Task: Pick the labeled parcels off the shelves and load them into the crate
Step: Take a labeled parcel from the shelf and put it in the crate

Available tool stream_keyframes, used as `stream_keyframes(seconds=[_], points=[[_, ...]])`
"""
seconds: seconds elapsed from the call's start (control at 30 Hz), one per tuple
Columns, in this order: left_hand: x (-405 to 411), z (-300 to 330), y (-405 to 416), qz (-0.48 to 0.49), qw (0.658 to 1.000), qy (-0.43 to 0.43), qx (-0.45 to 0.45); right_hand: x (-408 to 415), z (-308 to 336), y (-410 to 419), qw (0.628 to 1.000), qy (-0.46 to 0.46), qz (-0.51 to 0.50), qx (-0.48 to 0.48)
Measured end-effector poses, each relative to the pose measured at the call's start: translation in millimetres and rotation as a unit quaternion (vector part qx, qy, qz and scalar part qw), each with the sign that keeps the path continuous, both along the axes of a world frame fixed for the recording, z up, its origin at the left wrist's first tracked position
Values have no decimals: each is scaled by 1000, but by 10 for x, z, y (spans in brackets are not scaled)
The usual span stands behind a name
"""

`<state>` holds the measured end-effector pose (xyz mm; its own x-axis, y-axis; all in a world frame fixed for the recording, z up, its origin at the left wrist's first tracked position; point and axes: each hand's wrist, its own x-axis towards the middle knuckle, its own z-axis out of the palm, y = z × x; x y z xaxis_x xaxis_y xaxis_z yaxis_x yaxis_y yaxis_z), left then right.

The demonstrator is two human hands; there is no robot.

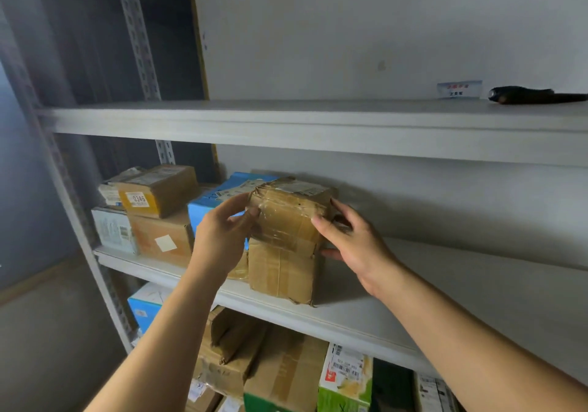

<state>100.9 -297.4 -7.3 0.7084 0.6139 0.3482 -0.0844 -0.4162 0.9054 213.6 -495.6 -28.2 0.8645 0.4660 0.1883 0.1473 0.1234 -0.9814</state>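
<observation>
Both hands on the upper taped brown cardboard parcel [288, 217]

Left hand [222, 233] pinches its left edge; right hand [353, 240] presses straight fingers on its right side; blue carton [206, 205] crowds behind, lower brown box [280, 271] beneath.

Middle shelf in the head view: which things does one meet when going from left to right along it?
White carton → orange box with a white sticker → left hand → taped brown parcel → right hand.

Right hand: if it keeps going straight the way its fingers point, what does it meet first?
The right hand would press into the right side of the taped brown parcel, which its fingertips apparently already reach.
</observation>
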Motion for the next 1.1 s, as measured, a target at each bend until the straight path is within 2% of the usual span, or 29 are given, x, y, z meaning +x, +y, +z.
stream_keyframes(seconds=[0.07,0.17,0.3,0.4,0.47,0.6,0.73,0.83,0.97,1.1], points=[[-56,-12,-110,63,997,5,33,3,-40,-84,999,-31,3,-22],[-98,-26,-378,139,979,-11,146,38,-107,-309,996,-82,-3,-46],[-38,-80,-976,89,968,-67,225,106,-258,-809,976,-168,-47,-131],[136,-257,-1392,40,960,-65,268,161,-341,-1314,953,-216,-91,-195],[284,-407,-1664,-4,959,-40,281,184,-402,-1690,923,-256,-132,-255],[576,-630,-2246,-56,952,23,299,215,-535,-2467,835,-316,-209,-400],[878,-731,-2871,-110,937,58,327,120,-593,-3219,769,-333,-264,-477],[1070,-718,-3365,-156,928,48,334,-23,-571,-3672,721,-375,-313,-491],[1212,-506,-4053,-214,917,10,337,-275,-397,-4177,680,-426,-368,-470],[1333,-228,-4655,-286,914,-56,281,-475,-160,-4663,615,-453,-512,-393]])
